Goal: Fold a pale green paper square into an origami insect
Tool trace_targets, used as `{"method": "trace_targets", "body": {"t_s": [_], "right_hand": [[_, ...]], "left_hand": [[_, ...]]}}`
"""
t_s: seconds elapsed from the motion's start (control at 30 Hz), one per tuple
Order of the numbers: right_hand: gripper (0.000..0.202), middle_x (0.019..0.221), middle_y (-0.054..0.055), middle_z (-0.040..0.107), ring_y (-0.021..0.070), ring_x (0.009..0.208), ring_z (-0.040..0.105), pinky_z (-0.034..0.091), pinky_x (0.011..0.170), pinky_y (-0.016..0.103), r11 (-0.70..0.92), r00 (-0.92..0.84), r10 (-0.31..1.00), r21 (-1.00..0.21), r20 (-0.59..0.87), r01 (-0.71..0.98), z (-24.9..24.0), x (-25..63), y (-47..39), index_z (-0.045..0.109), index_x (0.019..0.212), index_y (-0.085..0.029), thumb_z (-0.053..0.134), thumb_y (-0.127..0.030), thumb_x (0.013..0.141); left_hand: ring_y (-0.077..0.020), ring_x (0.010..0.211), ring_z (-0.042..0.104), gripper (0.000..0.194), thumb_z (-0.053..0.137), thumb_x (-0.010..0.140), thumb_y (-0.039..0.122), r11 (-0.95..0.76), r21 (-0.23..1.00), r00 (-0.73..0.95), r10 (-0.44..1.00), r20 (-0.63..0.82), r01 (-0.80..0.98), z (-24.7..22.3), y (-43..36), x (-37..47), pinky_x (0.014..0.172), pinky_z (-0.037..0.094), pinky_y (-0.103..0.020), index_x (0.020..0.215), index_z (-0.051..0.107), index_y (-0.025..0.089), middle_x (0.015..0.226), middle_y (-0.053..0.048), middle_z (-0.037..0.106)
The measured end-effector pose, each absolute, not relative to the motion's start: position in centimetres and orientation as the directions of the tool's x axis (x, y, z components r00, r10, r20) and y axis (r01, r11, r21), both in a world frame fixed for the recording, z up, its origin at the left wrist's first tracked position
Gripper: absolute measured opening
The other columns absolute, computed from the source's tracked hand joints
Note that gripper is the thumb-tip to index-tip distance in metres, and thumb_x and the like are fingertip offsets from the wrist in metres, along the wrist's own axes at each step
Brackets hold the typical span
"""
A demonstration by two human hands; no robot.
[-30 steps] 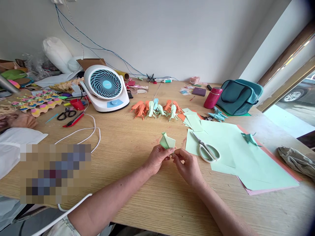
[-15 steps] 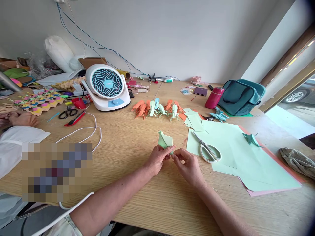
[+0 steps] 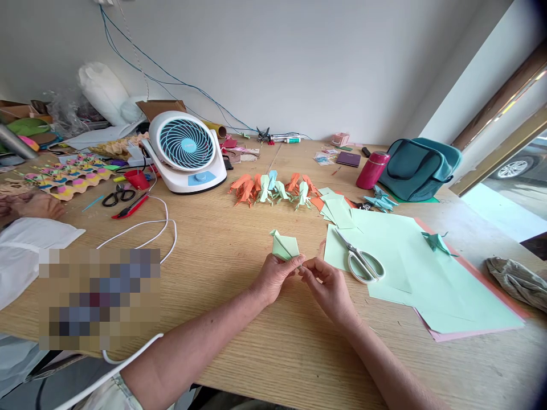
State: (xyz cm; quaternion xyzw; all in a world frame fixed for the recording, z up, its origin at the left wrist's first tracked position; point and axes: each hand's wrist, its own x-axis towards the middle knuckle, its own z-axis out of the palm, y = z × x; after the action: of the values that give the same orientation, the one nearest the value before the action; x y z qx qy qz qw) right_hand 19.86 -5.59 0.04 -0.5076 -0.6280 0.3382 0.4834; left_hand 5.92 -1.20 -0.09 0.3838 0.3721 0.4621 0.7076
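Observation:
A folded piece of light green paper (image 3: 285, 245) is held above the wooden table, its narrow folded tip pointing up and left. My left hand (image 3: 277, 276) pinches its lower part, thumb on top. The fingertips of my right hand (image 3: 325, 285) are closed on the paper's lower right end, touching my left thumb; what they grip there is mostly hidden. White-handled scissors (image 3: 363, 265) lie to the right on light green paper sheets (image 3: 444, 285). Behind my hands stand several folded paper figures (image 3: 273, 188) in orange, green and blue.
A white fan (image 3: 188, 151) stands at the back left, near black scissors (image 3: 118, 196) and a red cutter (image 3: 130, 206). A pink bottle (image 3: 372, 169) and a teal bag (image 3: 421, 169) are at the back right. Another person's hands (image 3: 36, 206) rest at far left.
The folded paper has tilted further left, its tip shifting slightly left and down. My hands keep their grip and have moved only a little.

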Motion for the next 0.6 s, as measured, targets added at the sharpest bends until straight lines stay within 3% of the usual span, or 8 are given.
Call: {"method": "trace_targets", "body": {"t_s": [0.17,0.37,0.6], "right_hand": [[0.034,0.071,0.003,0.067,0.0171,0.068,0.061,0.049,0.065,0.027,0.231,-0.004,0.971,-0.933,0.239,0.277,-0.09,20.03,-5.48,0.066,0.078,-0.019,0.057,-0.049,0.093],[0.031,0.075,0.004,0.067,0.0172,0.07,0.06,0.049,0.066,0.028,0.232,-0.01,0.972,-0.94,0.237,0.25,-0.69,19.94,-5.36,0.066,0.082,-0.02,0.055,-0.046,0.095],[0.025,0.071,0.001,0.062,0.0154,0.066,0.058,0.046,0.064,0.026,0.286,0.021,0.953,-0.92,0.302,0.267,-0.41,19.58,-5.69,0.06,0.077,-0.02,0.056,-0.037,0.095]], "left_hand": [[-0.0104,0.064,0.05,0.041,0.089,0.059,0.04,0.266,0.897,0.365,0.922,-0.131,-0.352,0.19,-1.29,5.83,0.064,0.038,-0.025,0.083,0.071,0.013,0.068,0.001,0.06],[-0.011,0.064,0.049,0.035,0.087,0.062,0.04,0.24,0.909,0.351,0.929,-0.114,-0.341,0.37,-1.23,5.77,0.064,0.039,-0.026,0.066,0.067,0.012,0.064,0.0,0.056],[-0.0146,0.073,0.057,0.033,0.088,0.062,0.035,0.224,0.901,0.352,0.932,-0.086,-0.371,0.41,-1.17,5.75,0.075,0.045,-0.029,0.079,0.071,0.013,0.072,-0.002,0.065]]}}
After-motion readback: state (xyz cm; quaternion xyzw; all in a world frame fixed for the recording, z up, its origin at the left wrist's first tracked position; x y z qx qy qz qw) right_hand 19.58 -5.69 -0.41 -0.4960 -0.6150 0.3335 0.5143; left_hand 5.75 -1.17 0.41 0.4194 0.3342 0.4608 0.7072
